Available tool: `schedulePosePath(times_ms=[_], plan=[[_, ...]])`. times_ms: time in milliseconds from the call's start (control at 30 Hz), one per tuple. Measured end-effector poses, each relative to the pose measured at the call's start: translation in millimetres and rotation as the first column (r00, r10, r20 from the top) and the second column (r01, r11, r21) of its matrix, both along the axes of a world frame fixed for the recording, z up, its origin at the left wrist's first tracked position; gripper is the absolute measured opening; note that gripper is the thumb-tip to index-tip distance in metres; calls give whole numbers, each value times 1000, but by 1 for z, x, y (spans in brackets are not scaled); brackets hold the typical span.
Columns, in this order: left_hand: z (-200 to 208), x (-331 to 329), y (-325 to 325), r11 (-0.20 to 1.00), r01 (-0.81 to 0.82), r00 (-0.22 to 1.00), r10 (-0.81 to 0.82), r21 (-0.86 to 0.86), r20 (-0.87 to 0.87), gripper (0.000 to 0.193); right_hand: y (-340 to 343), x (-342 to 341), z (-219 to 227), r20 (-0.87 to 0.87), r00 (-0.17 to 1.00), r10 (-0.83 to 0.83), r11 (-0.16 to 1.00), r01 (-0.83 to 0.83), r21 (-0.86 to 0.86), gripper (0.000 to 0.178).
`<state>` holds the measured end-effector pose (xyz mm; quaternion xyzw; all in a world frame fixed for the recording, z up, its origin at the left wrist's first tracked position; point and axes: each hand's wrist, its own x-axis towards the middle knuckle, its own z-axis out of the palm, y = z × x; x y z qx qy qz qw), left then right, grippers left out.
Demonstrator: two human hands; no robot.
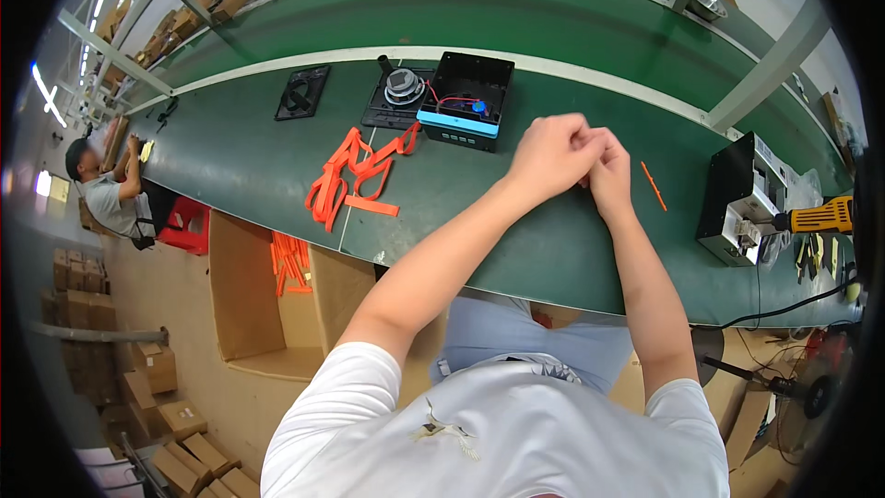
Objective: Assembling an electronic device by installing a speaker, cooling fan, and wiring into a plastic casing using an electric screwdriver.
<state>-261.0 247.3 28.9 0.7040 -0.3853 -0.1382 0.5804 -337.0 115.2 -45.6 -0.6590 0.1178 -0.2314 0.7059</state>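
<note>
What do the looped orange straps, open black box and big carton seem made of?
Orange straps: matt fabric or foam, perhaps; they loop softly.
Black box: smooth plastic or painted metal, likely; walls thin, straight.
Carton: matt cardboard, by its plain brown panels.

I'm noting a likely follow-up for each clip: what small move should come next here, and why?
Probably shift the left hand left toward the open black box with a light-blue front edge: it stands close by, its inside uncovered, and a round grey speaker lies beside it. The left hand meets the right hand; whether they hold anything is hidden.
</note>
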Motion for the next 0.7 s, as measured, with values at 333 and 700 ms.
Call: schedulePosePath(times_ms=[333, 700], plan=[[-58, -3, -51, 925, -34, 733, -234, -378, -639, 40, -6, -7, 6, 19, 994, -112, 965, 104, 240, 26], [-63, 24, -45, 899, -54, 613, -315, -436, -725, 46, -23, -4, 13, 60, 998, 27, 857, -54, 513, 40]])
